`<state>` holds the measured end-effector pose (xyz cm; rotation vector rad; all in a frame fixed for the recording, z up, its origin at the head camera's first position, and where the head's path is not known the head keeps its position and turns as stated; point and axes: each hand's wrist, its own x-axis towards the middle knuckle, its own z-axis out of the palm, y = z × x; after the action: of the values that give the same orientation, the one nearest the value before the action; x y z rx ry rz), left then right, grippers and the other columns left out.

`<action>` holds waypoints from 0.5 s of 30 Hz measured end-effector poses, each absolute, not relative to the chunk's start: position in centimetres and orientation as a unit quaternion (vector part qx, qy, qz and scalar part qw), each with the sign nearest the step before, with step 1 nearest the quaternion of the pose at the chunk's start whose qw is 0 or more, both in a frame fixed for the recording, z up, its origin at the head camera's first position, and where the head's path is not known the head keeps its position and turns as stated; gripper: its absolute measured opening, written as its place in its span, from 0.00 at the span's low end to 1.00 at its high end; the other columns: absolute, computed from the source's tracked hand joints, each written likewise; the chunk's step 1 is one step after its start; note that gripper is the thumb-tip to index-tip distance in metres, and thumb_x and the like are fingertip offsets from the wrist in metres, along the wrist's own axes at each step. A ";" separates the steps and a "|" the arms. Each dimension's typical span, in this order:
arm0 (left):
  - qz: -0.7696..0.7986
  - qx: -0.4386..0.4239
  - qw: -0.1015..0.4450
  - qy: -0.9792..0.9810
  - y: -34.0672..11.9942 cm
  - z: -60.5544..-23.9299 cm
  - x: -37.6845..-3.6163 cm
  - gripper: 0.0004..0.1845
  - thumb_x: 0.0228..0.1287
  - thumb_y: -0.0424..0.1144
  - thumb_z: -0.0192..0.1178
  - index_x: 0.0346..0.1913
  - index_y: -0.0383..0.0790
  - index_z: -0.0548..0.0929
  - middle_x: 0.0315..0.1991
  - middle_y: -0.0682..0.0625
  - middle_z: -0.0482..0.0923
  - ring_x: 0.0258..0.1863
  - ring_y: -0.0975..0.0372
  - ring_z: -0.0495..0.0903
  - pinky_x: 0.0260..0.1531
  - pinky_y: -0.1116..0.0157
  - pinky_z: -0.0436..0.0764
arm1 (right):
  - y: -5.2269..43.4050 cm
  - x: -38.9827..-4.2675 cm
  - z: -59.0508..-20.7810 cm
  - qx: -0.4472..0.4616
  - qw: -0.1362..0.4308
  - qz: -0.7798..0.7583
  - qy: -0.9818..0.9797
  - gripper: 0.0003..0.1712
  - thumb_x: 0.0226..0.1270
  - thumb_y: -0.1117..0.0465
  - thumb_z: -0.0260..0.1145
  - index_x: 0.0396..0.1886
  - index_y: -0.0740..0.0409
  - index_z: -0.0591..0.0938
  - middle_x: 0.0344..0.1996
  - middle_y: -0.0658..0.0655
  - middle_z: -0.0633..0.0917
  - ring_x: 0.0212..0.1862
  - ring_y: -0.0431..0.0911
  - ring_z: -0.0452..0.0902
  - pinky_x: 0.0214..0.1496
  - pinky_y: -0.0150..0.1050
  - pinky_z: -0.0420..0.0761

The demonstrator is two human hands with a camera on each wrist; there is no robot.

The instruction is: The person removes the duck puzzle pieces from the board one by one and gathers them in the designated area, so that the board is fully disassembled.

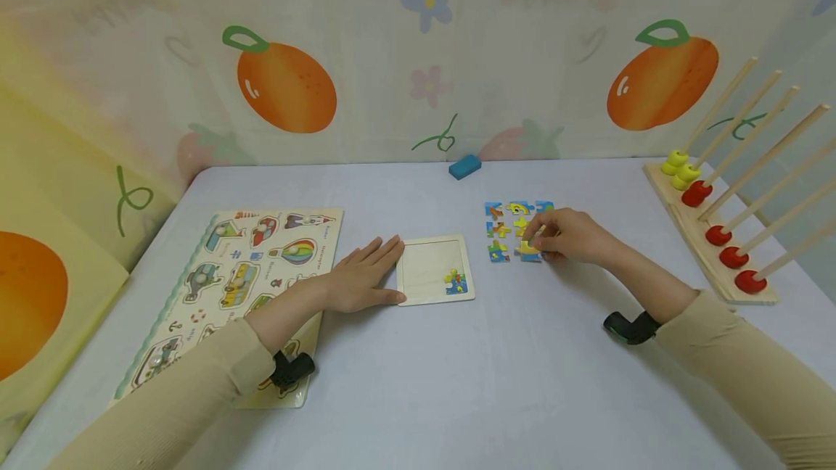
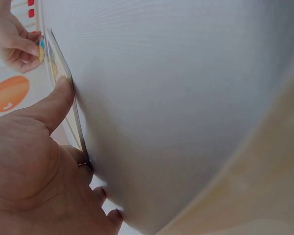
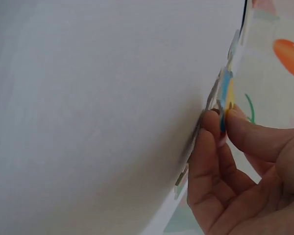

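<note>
My right hand (image 1: 567, 236) pinches a blue-and-yellow puzzle piece (image 3: 226, 98) between thumb and fingertips, a little above the other loose pieces. The held piece also shows edge-on in the left wrist view. Under and beside that hand, several puzzle pieces (image 1: 498, 229) lie in rows on the table. My left hand (image 1: 361, 278) is spread with straight fingers, its thumb and fingertips touching the left edge of a square wooden puzzle tray (image 1: 424, 243). Inside the tray, a joined bit of puzzle (image 1: 456, 282) sits in the lower right corner.
A wooden picture board (image 1: 329, 227) lies under the left forearm. On the right stands a wooden peg rack (image 1: 679, 227) with red and yellow beads. A blue block (image 1: 465, 167) lies at the table's back edge, before a printed cloth (image 1: 372, 20).
</note>
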<state>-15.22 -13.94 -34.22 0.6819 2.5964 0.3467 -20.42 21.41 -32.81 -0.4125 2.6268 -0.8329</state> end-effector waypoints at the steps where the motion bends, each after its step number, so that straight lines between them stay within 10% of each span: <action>1: 0.125 0.246 0.216 0.937 -13.9 -34.2 -15.2 0.46 0.65 0.59 0.48 0.74 0.41 0.39 0.76 0.48 0.32 0.76 0.48 0.33 0.72 0.43 0.41 | 21.4 -20.4 -32.9 -0.145 0.178 -0.294 0.928 0.09 0.64 0.65 0.59 0.42 0.59 0.81 0.26 0.57 0.81 0.25 0.44 0.76 0.29 0.33 0.76; 15: 0.132 0.247 0.218 0.935 -14.1 -34.3 -15.2 0.46 0.65 0.59 0.48 0.74 0.40 0.39 0.77 0.47 0.33 0.76 0.48 0.33 0.72 0.43 0.41 | 21.3 -20.7 -33.8 -0.134 0.158 -0.283 0.936 0.07 0.63 0.62 0.62 0.38 0.60 0.81 0.24 0.55 0.82 0.24 0.42 0.76 0.29 0.32 0.77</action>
<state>-15.20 -14.06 -34.27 0.6841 2.5883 0.3664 -20.71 21.35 -33.76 -0.3839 2.6778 -0.8092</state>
